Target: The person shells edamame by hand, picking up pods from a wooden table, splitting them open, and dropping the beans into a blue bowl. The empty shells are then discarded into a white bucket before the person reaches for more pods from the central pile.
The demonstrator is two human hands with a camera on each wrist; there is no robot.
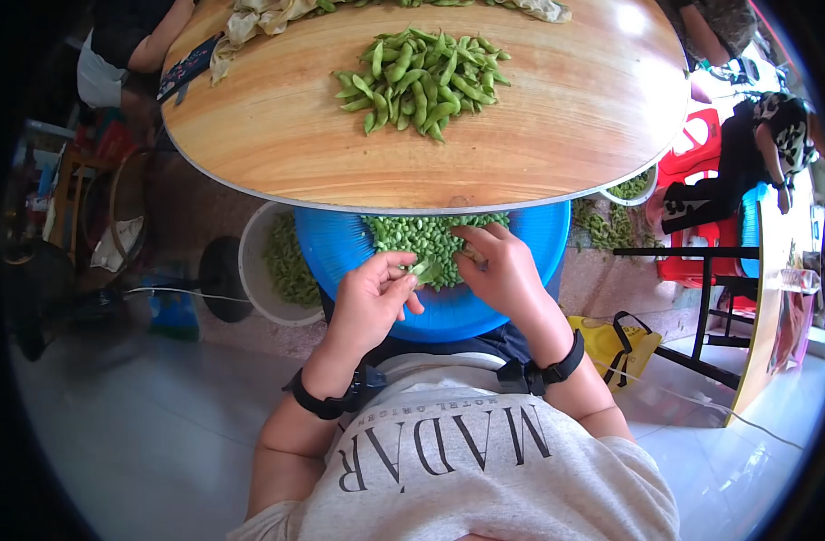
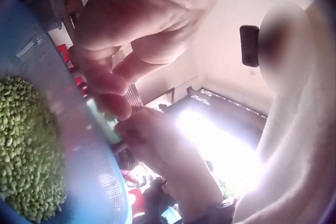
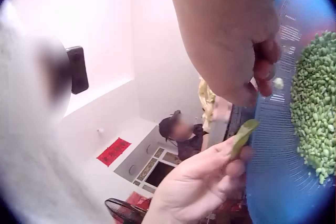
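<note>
Over a blue basket [image 1: 322, 248] of shelled green beans [image 1: 417, 236], the left hand [image 1: 367, 298] pinches a green pod [image 1: 424, 270] between thumb and fingers. That pod [image 3: 244, 137] sticks up from the left hand [image 3: 197, 182] in the right wrist view. Close to it on the right, the right hand [image 1: 505, 275] has its fingers curled; a pale bean [image 3: 278, 83] shows just beyond the fingertips of the right hand [image 3: 226, 40], and whether they touch it is unclear. In the left wrist view both hands meet near the pod [image 2: 105, 121], partly hidden.
Unshelled pods [image 1: 421, 81] lie heaped on the round wooden table [image 1: 268, 135] ahead. A white bucket [image 1: 253, 270] of pods stands left of the basket, a smaller one [image 1: 645, 194] to the right. Other people, red stools [image 1: 692, 153] and a yellow bag [image 1: 601, 347] are around.
</note>
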